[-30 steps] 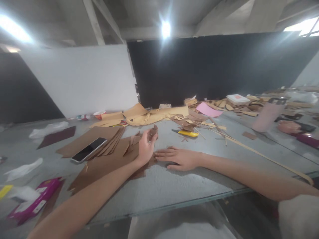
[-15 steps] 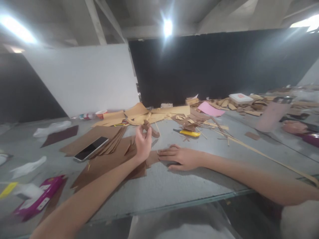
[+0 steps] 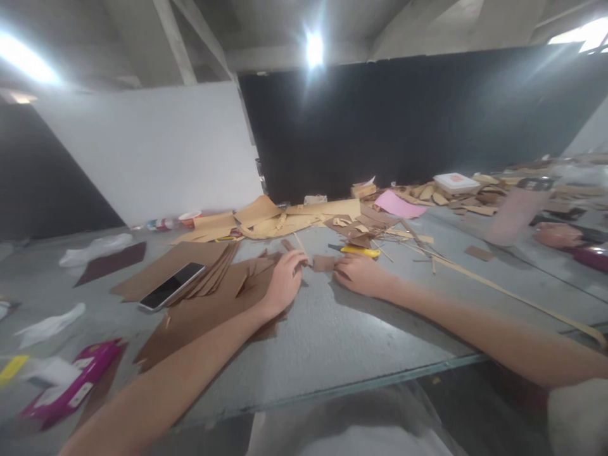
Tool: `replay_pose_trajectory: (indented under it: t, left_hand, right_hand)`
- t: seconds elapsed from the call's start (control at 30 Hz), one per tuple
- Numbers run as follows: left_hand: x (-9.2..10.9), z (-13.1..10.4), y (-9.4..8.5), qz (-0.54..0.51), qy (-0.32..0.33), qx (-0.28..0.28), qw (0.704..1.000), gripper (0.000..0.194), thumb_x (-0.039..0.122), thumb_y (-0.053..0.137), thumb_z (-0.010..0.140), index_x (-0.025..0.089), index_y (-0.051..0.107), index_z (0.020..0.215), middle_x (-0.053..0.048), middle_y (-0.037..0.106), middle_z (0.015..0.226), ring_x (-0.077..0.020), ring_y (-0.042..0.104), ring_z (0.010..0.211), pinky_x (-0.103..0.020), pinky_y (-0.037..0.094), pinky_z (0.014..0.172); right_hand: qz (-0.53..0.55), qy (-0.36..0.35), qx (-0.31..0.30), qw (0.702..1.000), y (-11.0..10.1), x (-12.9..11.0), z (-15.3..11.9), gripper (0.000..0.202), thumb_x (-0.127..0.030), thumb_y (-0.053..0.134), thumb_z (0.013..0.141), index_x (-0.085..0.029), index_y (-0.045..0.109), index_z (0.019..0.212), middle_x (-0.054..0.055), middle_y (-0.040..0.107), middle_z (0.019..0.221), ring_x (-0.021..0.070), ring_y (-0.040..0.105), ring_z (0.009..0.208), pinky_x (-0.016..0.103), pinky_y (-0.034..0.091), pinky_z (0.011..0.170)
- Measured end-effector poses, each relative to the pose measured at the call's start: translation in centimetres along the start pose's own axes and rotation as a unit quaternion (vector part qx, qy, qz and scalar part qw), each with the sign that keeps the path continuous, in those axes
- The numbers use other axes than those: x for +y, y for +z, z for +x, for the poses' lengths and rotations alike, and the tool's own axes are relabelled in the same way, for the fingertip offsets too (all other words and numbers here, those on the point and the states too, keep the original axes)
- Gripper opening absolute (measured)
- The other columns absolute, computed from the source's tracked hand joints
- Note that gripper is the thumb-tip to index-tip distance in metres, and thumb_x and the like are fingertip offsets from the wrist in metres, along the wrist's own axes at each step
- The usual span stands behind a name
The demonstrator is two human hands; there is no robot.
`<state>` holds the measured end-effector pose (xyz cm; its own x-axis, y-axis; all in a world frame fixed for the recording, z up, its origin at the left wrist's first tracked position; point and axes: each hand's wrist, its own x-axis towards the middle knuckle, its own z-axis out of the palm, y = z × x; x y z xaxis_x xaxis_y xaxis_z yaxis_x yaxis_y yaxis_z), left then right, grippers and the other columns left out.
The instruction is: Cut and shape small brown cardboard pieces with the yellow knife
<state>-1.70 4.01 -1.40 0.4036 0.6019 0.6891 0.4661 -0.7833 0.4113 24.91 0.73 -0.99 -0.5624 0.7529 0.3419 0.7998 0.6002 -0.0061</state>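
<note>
Brown piece, flat on the grey tabletop between both hands.
Likely light, thin, bendy; take it by opposite edges. Small, roughly rectangular, matte, leather- or card-like. Right hand low, fingertips at its right end; left hand curled by its left end. Can't tell if either grips. Yellow cutter just behind right fingers.

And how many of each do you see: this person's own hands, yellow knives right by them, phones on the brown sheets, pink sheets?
Left hand and right hand: 2
Yellow knife: 1
Phone: 1
Pink sheet: 1
Total: 5
</note>
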Motion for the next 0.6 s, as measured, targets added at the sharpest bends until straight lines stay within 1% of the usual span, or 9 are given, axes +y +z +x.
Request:
replay_pose_trajectory:
  t: [0.07, 0.13, 0.2, 0.27, 0.33, 0.4, 0.5, 0.6]
  left_hand:
    - [-0.3, -0.2, 0.2, 0.027, -0.007, -0.038, 0.999, 0.042, -0.002, 0.048, 0.086, 0.022, 0.075, 0.108, -0.01, 0.069, 0.135, -0.026, 0.064, 0.128, -0.049, 0.05, 0.114]
    - [-0.7, -0.4, 0.4, 0.052, -0.026, -0.056, 0.997, 0.041, -0.002, 0.048, 0.085, 0.021, 0.077, 0.103, -0.011, 0.067, 0.138, -0.028, 0.064, 0.128, -0.052, 0.051, 0.113]
    - [-1.1, -0.6, 0.6, 0.077, -0.04, -0.063, 0.994, 0.037, 0.0, 0.049, 0.086, 0.02, 0.079, 0.098, -0.012, 0.068, 0.137, -0.0298, 0.064, 0.126, -0.055, 0.049, 0.114]
    - [-1.4, -0.7, 0.8, 0.095, -0.048, -0.067, 0.992, 0.034, 0.002, 0.051, 0.088, 0.02, 0.079, 0.095, -0.013, 0.07, 0.134, -0.0312, 0.065, 0.124, -0.057, 0.049, 0.113]
    - [-1.6, -0.7, 0.9, 0.107, -0.056, -0.061, 0.991, 0.031, 0.004, 0.053, 0.088, 0.019, 0.079, 0.096, -0.014, 0.07, 0.131, -0.0327, 0.064, 0.124, -0.058, 0.049, 0.112]
    - [-1.5, -0.7, 1.0, 0.112, -0.058, -0.05, 0.991, 0.03, 0.005, 0.055, 0.088, 0.019, 0.079, 0.1, -0.015, 0.07, 0.131, -0.0344, 0.06, 0.128, -0.06, 0.048, 0.113]
    - [-1.1, -0.6, 1.0, 0.114, -0.037, -0.048, 0.992, 0.03, 0.005, 0.055, 0.089, 0.019, 0.078, 0.101, -0.014, 0.07, 0.13, -0.035, 0.054, 0.134, -0.061, 0.046, 0.116]
    - [-0.4, -0.5, 0.9, 0.099, 0.004, -0.066, 0.993, 0.03, 0.005, 0.052, 0.091, 0.02, 0.077, 0.101, -0.012, 0.071, 0.127, -0.0319, 0.053, 0.134, -0.058, 0.046, 0.116]
  right_hand:
    - [-0.027, 0.013, 0.011, 0.999, 0.0, 0.0, 0.0, 0.037, -0.031, 0.047, 0.109, -0.015, 0.076, 0.092, 0.015, 0.077, 0.094, 0.0275, 0.071, 0.095, 0.044, 0.049, 0.099]
    - [-0.037, 0.025, 0.031, 0.999, 0.1, 0.0, 0.0, 0.035, -0.03, 0.049, 0.108, -0.016, 0.075, 0.09, 0.014, 0.077, 0.093, 0.0276, 0.07, 0.094, 0.043, 0.051, 0.096]
    - [-0.017, 0.028, 0.049, 0.998, 0.3, 0.2, 0.0, 0.028, -0.028, 0.05, 0.107, -0.015, 0.074, 0.099, 0.014, 0.076, 0.098, 0.0276, 0.07, 0.097, 0.042, 0.052, 0.094]
    - [0.016, 0.019, 0.059, 0.998, 0.5, 0.4, 0.0, 0.026, -0.029, 0.052, 0.107, -0.015, 0.072, 0.117, 0.015, 0.076, 0.11, 0.0282, 0.069, 0.104, 0.042, 0.053, 0.094]
    - [0.044, -0.007, 0.06, 0.997, 0.8, 0.6, -0.1, 0.037, -0.032, 0.053, 0.107, -0.015, 0.064, 0.137, 0.017, 0.072, 0.127, 0.0299, 0.067, 0.115, 0.044, 0.053, 0.099]
    - [0.05, -0.039, 0.05, 0.997, 1.2, 0.9, -0.1, 0.047, -0.036, 0.053, 0.107, -0.017, 0.057, 0.149, 0.019, 0.066, 0.14, 0.0319, 0.064, 0.125, 0.048, 0.051, 0.106]
    - [0.04, -0.06, 0.03, 0.997, 1.7, 1.2, -0.2, 0.047, -0.04, 0.051, 0.109, -0.018, 0.06, 0.149, 0.02, 0.063, 0.143, 0.0338, 0.062, 0.129, 0.052, 0.049, 0.109]
    - [0.044, -0.067, 0.02, 0.997, 1.8, 1.2, -0.1, 0.044, -0.042, 0.049, 0.11, -0.02, 0.064, 0.145, 0.019, 0.064, 0.143, 0.0339, 0.063, 0.128, 0.055, 0.048, 0.109]
